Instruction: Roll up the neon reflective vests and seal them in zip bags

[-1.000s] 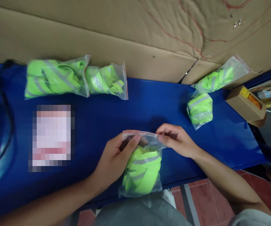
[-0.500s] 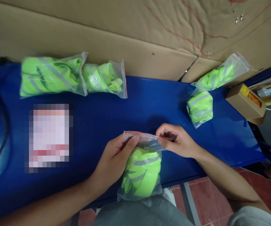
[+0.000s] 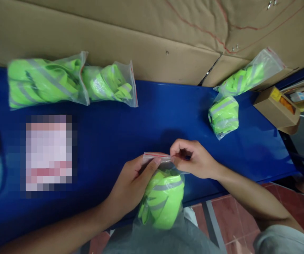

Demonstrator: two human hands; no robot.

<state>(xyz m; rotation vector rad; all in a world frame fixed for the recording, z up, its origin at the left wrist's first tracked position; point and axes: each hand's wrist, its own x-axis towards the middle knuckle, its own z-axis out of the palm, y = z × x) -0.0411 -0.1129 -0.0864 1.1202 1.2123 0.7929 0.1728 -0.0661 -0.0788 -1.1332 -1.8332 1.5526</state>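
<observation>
In front of my body hangs a clear zip bag (image 3: 165,164) with a red seal line along its top. Inside it lies a folded neon yellow-green reflective strap or vest (image 3: 165,201) with grey bands; which of the two I cannot tell. My left hand (image 3: 133,180) grips the bag's upper left side, thumb on the front. The fingertips of my right hand (image 3: 191,158) pinch the seal toward its right end, and they partly cover that corner. The bag's lower end is close to my grey shirt.
Two filled zip bags (image 3: 46,84) lie at the back left of the blue table (image 3: 109,130). Two more (image 3: 224,116) are at the back right, near a cardboard box (image 3: 276,111). A blurred-out pale item (image 3: 48,151) lies left. Cardboard (image 3: 101,42) covers the wall behind.
My right hand has slid a little to the left along the seal, closer to my left hand. The camera view has shifted slightly. Both hands keep hold of the bag.
</observation>
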